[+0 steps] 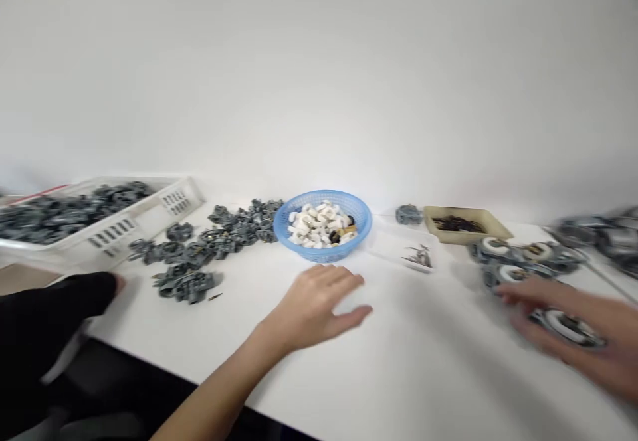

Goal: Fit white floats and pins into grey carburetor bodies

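My left hand (319, 308) hovers over the white table just in front of a blue basket (323, 255) of white parts, its fingers spread and nothing in it. At the right, my right hand (573, 335), blurred by motion, has its fingers around a grey and white assembly (573, 328). Several similar assemblies (513, 273) lie just beyond that hand. Grey parts (184, 283) are heaped on the table left of the basket.
A white crate (144, 218) of grey parts stands at the left, near a person's dark sleeve (60, 308). Right of the basket are a clear tray (391, 242) with small pins and a beige tray (478, 218) with dark pins. A white wall (319, 82) rises behind.
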`<state>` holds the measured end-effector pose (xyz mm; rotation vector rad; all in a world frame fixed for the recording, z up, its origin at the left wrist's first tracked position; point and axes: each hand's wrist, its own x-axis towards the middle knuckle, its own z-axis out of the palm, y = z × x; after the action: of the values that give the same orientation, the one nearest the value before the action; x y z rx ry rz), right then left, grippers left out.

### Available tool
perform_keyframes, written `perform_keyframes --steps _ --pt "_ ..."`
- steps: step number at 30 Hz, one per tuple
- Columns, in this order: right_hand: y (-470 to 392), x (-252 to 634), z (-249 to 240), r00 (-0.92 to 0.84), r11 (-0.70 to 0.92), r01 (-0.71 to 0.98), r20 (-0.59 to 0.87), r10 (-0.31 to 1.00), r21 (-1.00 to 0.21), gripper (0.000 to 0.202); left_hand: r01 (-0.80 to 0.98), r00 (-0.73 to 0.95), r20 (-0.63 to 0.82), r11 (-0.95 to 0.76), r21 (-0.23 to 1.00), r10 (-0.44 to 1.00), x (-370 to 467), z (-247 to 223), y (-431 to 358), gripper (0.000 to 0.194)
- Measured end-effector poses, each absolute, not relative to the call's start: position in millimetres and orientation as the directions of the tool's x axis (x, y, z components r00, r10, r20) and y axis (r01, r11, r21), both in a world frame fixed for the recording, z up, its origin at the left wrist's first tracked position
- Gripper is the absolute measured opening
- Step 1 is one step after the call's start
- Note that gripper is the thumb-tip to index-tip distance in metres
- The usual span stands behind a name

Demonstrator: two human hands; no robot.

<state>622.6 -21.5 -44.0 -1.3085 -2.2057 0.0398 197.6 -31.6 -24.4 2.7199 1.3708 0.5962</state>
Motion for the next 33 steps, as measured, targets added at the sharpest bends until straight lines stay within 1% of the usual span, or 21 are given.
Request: perform_keyframes --steps 1,2,4,6,8,9,11,14,16,18,20,26,28,30,33 --pt "-21 599 -61 -0.462 0.604 0.757 0.449 0.765 -0.249 0.031 0.88 0.351 0.294 -0.421 0.222 0.889 176 -11 -34 0.041" --pt "-21 576 -77 -0.545 0.682 0.7 0.46 0.701 -0.212 0.031 0.939 0.205 0.288 -0.271 0.212 0.935 150 1 -35 0.046" --pt "-17 539 -100 -0.652 0.775 0.609 0.449 0.611 -0.172 0.029 0.984 -0.044 0.274 -0.006 0.179 0.961 91 21 -39 0.051" --pt "-14 516 -114 -0.705 0.822 0.547 0.443 0.554 -0.157 0.023 0.956 -0.287 0.219 0.263 0.13 0.933 34 32 -44 0.06" --pt "-13 508 -120 -0.722 0.845 0.506 0.452 0.524 -0.171 0.023 0.88 -0.475 0.114 0.47 0.068 0.873 -11 34 -48 0.075" --pt "-13 508 -121 -0.722 0.851 0.493 0.46 0.517 -0.182 0.022 0.834 -0.552 0.064 0.55 0.042 0.831 -27 31 -50 0.082" --pt "-16 512 -123 -0.714 0.857 0.477 0.483 0.507 -0.195 0.021 0.757 -0.653 0.002 0.653 0.005 0.757 -44 20 -50 0.097" --pt "-23 518 -125 -0.702 0.86 0.475 0.508 0.499 -0.189 0.021 0.69 -0.724 -0.024 0.723 -0.021 0.69 -44 -3 -47 0.116" --pt "-26 518 -124 -0.711 0.864 0.469 0.503 0.492 -0.184 0.022 0.68 -0.733 -0.012 0.733 -0.03 0.68 -36 -15 -45 0.122" --pt "-30 516 -122 -0.738 0.871 0.454 0.468 0.487 -0.189 0.022 0.686 -0.727 0.004 0.727 -0.036 0.686 -29 -23 -45 0.124" --pt "-33 513 -118 -0.763 0.876 0.44 0.433 0.48 -0.195 0.023 0.694 -0.718 0.02 0.719 -0.043 0.695 -24 -27 -44 0.12" --pt "-41 508 -106 -0.796 0.882 0.419 0.379 0.471 -0.216 0.022 0.71 -0.699 0.044 0.701 -0.067 0.713 -17 -32 -40 0.092" --pt "-43 507 -102 -0.809 0.88 0.417 0.347 0.474 -0.228 0.022 0.722 -0.687 0.049 0.689 -0.072 0.725 -14 -31 -38 0.086" --pt "-45 506 -100 -0.814 0.873 0.423 0.323 0.484 -0.243 0.023 0.732 -0.675 0.058 0.677 -0.078 0.736 -9 -29 -37 0.084" --pt "-46 506 -98 -0.8 0.862 0.431 0.33 0.502 -0.267 0.023 0.748 -0.652 0.086 0.658 -0.087 0.753 0 -20 -41 0.084"
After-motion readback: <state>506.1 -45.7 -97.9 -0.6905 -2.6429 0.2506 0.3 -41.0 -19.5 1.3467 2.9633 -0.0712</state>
